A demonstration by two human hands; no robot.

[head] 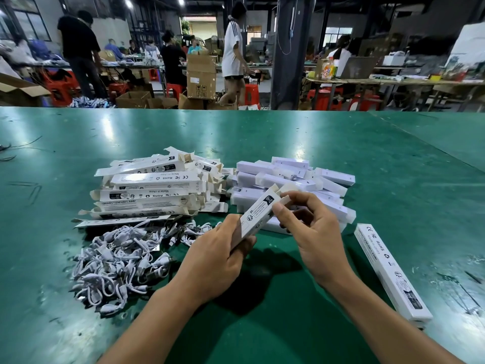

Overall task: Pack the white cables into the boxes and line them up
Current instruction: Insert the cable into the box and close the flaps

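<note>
My left hand (217,254) grips the lower end of a long white box (258,214) held tilted above the table. My right hand (312,232) pinches the box's open top flap (284,199) between thumb and fingers. A heap of coiled white cables (123,261) lies to the left of my left hand. Behind it sits a stack of open, empty printed boxes (154,190). A pile of white lamp units in clear wrap (291,185) lies behind my hands. One closed box (391,271) lies lengthwise at the right.
The green table (262,135) stretches far ahead and to both sides. Beyond its far edge are several people, red stools, cardboard cartons and other work tables.
</note>
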